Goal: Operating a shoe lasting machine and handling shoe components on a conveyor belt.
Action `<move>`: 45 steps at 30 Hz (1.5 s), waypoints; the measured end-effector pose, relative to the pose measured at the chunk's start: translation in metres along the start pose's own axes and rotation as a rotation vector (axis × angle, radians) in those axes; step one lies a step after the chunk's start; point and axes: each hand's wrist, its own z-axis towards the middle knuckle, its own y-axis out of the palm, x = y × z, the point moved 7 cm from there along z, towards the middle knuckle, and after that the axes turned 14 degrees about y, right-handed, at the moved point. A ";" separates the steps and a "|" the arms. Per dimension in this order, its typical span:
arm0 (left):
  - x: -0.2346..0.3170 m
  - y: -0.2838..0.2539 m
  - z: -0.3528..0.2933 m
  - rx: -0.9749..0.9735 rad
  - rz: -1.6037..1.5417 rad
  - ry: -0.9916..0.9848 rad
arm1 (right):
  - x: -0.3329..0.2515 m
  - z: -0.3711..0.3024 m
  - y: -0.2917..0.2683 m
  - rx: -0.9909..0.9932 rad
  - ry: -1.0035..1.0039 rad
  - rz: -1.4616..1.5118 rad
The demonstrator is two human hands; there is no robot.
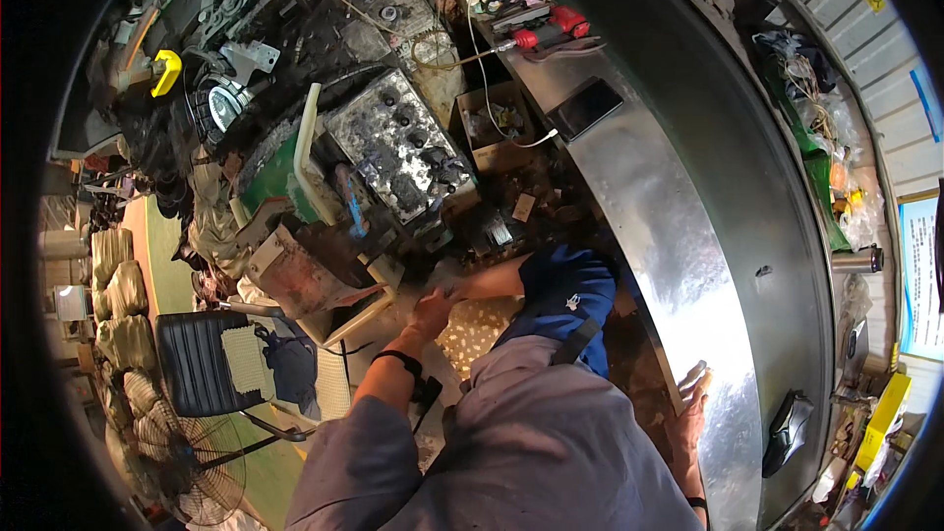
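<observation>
hands (431, 313) (686, 421) well apart, left forward

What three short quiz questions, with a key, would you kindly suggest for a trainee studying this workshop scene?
1. Multiple choice: what is the person's right hand touching? A: a fan. B: the shiny metal surface. C: a chair.
2. Look at the red power tool. True or false: it lies on the chair.
3. Fill in the missing word: a white ____ reaches the end of the black flat device.

Key: 1. B; 2. false; 3. cable.
</observation>
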 end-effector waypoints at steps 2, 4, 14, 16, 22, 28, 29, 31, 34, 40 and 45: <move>0.026 -0.005 -0.001 -0.108 0.220 0.137 | 0.002 0.001 -0.002 -0.002 0.064 0.133; 0.025 -0.006 0.001 -0.143 0.250 0.120 | 0.010 0.006 0.000 -0.003 0.043 0.113; 0.019 -0.017 0.005 -0.180 0.193 -0.069 | 0.028 0.007 0.014 0.025 0.043 -0.029; 0.023 -0.015 0.004 -0.122 0.192 -0.092 | 0.023 0.005 0.012 0.018 0.074 -0.026; 0.005 -0.011 0.004 0.019 0.346 0.003 | -0.004 0.003 -0.004 -0.068 0.108 0.114; 0.018 -0.020 0.003 0.041 0.265 -0.028 | 0.006 0.002 0.001 0.005 -0.043 0.083; 0.017 -0.021 0.000 0.031 0.290 -0.052 | -0.001 0.004 -0.002 -0.043 -0.039 0.138; 0.012 -0.023 0.003 0.014 0.282 -0.059 | -0.016 0.004 -0.009 -0.023 -0.020 0.168; 0.011 -0.026 0.000 0.027 0.270 -0.028 | -0.013 0.006 -0.010 -0.030 0.027 0.215; 0.018 -0.031 0.006 -0.061 0.266 -0.099 | -0.002 0.007 -0.003 -0.115 0.065 0.160; 0.008 -0.024 0.008 0.012 0.279 -0.042 | -0.006 0.003 -0.010 0.026 0.018 0.051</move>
